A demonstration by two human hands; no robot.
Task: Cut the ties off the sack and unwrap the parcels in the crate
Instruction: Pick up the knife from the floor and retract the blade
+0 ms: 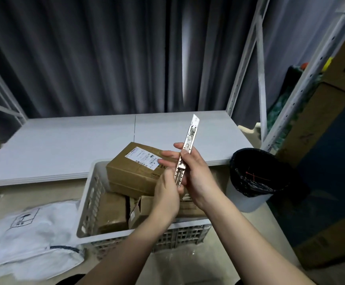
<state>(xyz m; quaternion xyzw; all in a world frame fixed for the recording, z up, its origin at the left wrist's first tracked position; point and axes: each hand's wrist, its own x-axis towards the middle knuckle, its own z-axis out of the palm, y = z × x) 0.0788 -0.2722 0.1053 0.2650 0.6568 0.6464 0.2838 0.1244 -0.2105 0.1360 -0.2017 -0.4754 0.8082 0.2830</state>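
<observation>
Both my hands hold a slim metal utility knife (189, 140) upright over the white plastic crate (89, 204), its blade pushed out at the top. My right hand (196, 177) grips the handle's middle. My left hand (166, 190) pinches the lower end of the handle. Several brown cardboard parcels lie in the crate; the top parcel (134, 171) carries a white shipping label. The white woven sack (29, 241) lies crumpled on the floor, left of the crate.
A low white shelf board (64, 140) runs behind the crate, with a dark curtain beyond. A bin with a black liner (251, 177) stands to the right and holds red ties. White shelf posts and large cardboard boxes (321, 161) fill the right side.
</observation>
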